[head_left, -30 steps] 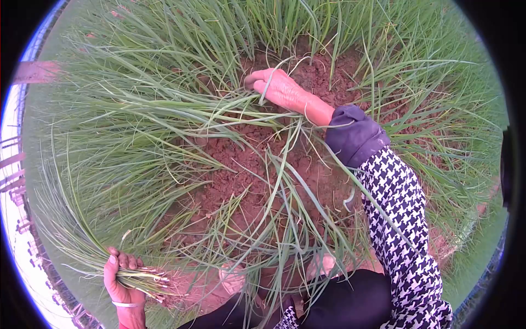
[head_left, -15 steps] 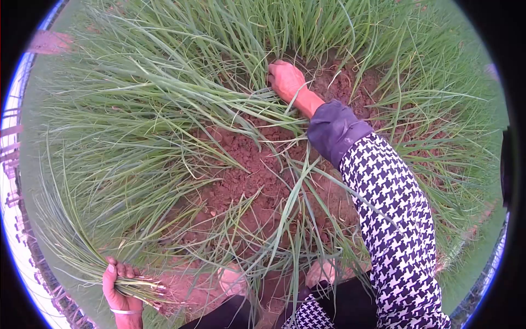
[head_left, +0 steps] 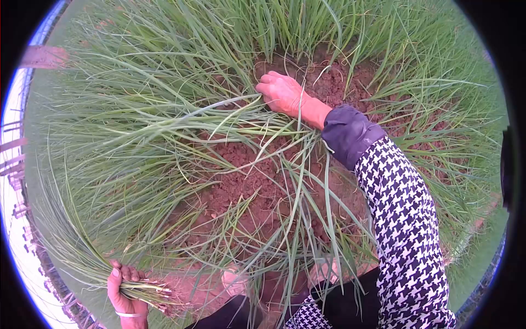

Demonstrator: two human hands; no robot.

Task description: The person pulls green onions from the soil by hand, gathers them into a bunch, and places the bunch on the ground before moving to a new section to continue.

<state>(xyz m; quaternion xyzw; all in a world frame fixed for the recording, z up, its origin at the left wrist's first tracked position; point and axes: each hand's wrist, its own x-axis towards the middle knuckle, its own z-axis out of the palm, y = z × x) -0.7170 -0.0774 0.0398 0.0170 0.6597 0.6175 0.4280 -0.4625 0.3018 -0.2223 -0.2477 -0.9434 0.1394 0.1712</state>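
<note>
At the lower left, my left hand [head_left: 125, 288] is closed around a bundle of green onions [head_left: 82, 255]. Their pale and reddish root ends [head_left: 159, 290] stick out to the right, and the long leaves fan up and left. My right hand [head_left: 282, 93] is curled closed just above the soil, at the edge of the standing onion plants [head_left: 219, 44]. A long green onion leaf [head_left: 224, 102] runs up to its fingers, and more leaves lie under the wrist. The fingertips are partly hidden, so I cannot make out all that they grip.
Reddish crumbly soil [head_left: 241, 181] shows in the middle, with loose leaves [head_left: 296, 219] strewn across it. My two feet [head_left: 234, 281] are at the bottom. Dense onion plants surround the patch on the left, top and right.
My right hand has shifted slightly left and down toward me, and the leaves beneath it have moved with it. My left hand still holds its bundle, nearly in the same place.
</note>
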